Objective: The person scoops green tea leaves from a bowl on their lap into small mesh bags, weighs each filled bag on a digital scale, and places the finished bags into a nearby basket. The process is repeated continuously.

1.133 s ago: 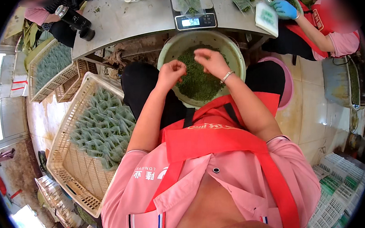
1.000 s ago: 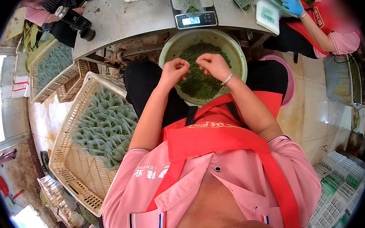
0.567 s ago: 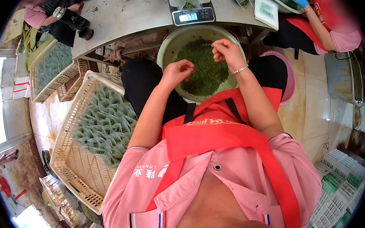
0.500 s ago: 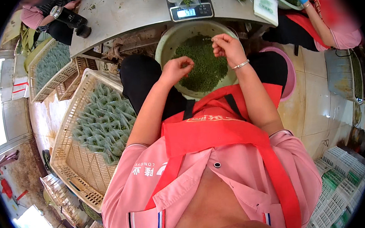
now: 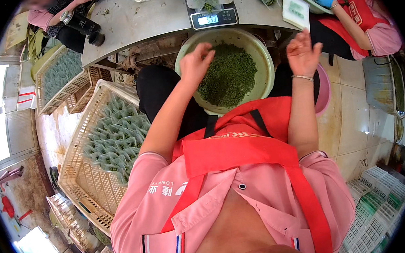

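A loose heap of small round green grains lies in a wide, round, pale-green basin, which stands between the person's knees at the near edge of a grey metal table. The grains look light and firm and would probably roll and scatter, so a cupped scoop from the heap's middle should suit them; the loaded basin is likely heavy, best taken by opposite sides of its rim. The left hand is over the basin's left side, fingers loosely curled and thumb apart; its fingertips blur, and whether it holds any grains I cannot tell. The right hand is spread wide, apparently bare, just right of the basin. Farther off, a clear, soft plastic bag of green grains rests on a flat black-and-silver scale. To the left, a cream slatted plastic crate holds rows of similar clear packets.
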Motion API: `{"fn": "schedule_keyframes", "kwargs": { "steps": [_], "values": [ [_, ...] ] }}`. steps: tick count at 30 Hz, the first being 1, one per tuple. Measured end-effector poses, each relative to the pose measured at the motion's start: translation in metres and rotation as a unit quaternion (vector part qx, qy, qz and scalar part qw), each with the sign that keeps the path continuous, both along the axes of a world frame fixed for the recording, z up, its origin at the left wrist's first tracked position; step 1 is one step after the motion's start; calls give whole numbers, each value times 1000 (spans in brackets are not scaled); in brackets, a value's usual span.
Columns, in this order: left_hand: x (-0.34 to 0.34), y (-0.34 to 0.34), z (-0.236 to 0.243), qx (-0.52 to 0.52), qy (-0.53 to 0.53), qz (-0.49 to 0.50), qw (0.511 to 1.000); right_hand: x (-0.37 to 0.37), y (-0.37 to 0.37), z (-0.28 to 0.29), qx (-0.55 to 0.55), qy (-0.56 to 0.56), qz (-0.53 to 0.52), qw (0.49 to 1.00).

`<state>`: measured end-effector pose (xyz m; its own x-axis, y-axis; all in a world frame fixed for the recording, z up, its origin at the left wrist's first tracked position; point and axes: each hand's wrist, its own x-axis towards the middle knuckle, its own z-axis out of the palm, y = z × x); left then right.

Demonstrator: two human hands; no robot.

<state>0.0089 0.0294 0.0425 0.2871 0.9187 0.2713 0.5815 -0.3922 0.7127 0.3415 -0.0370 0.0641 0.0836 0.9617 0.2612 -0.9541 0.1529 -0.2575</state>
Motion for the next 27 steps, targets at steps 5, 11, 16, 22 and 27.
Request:
{"fn": "schedule_keyframes", "kwargs": {
  "steps": [5, 11, 16, 22, 27],
  "values": [
    [30, 59, 22, 195, 135, 22, 971, -34, 13, -17, -88, -184, 7, 979],
    [39, 92, 18, 275, 240, 40, 930, -44, 18, -19, -130, -252, 11, 959],
    [29, 72, 25, 277, 216, -43, 935, -54, 20, -14, -139, -301, 20, 943],
    [-20, 53, 35, 219, 213, -96, 947, -89, 21, -28, -193, -520, -68, 829],
    [-64, 83, 24, 14, -36, 131, 991, -145, 35, -8, -107, -633, -182, 745]
  ]
}}
